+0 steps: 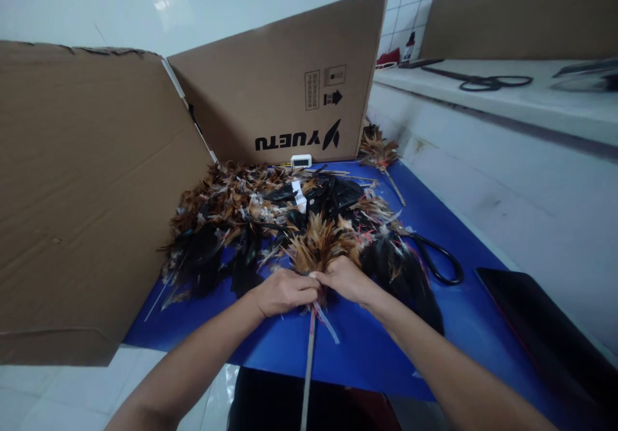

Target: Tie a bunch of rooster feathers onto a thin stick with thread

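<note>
Both of my hands meet at the base of a feather duster's brown tuft [316,244], whose thin stick [309,360] runs down past the table's front edge. My left hand [288,290] is closed, thumb and fingers pinched where the feathers join the stick. Beside it, my right hand [346,279] is closed too, its fingertips pressed to the same spot. A clear plastic strip [329,325] and some pink thread dangle just below the fingers. What exactly lies between the fingertips is hidden.
Loose brown feathers [232,192] and black feathers [200,257] cover the blue table [386,360]. Black-handled scissors [439,257] lie at right, near a dark flat object [535,328]. Another feather duster [380,149] lies far right. Cardboard [270,83] walls the back and left; a small white display [301,160] stands there.
</note>
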Demonstrator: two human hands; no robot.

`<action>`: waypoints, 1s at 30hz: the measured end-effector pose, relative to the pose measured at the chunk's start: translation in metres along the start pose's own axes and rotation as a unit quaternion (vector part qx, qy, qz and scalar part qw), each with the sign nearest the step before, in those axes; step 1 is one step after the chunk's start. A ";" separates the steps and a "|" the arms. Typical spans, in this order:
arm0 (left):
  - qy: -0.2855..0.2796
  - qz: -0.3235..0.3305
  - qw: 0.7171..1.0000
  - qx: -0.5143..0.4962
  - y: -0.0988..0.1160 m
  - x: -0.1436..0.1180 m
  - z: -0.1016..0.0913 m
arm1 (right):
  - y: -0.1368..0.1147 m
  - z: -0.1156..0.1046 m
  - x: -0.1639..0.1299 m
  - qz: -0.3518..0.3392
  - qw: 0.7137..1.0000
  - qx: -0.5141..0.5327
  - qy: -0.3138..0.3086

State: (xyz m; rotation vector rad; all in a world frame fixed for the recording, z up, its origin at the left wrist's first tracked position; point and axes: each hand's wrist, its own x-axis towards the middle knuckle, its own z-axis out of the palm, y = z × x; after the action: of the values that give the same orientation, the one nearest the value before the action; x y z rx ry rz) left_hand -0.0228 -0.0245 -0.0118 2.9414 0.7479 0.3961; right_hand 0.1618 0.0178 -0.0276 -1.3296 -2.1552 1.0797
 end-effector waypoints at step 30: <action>0.085 -0.306 0.916 -0.245 0.004 0.016 0.005 | -0.021 -0.024 -0.036 -0.046 0.996 -0.025 -0.078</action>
State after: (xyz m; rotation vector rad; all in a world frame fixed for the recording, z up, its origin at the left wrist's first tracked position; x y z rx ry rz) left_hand -0.0057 -0.0206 -0.0126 2.0902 1.3033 0.6594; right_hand 0.1825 -0.0089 0.0056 -1.1899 -2.3469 1.1335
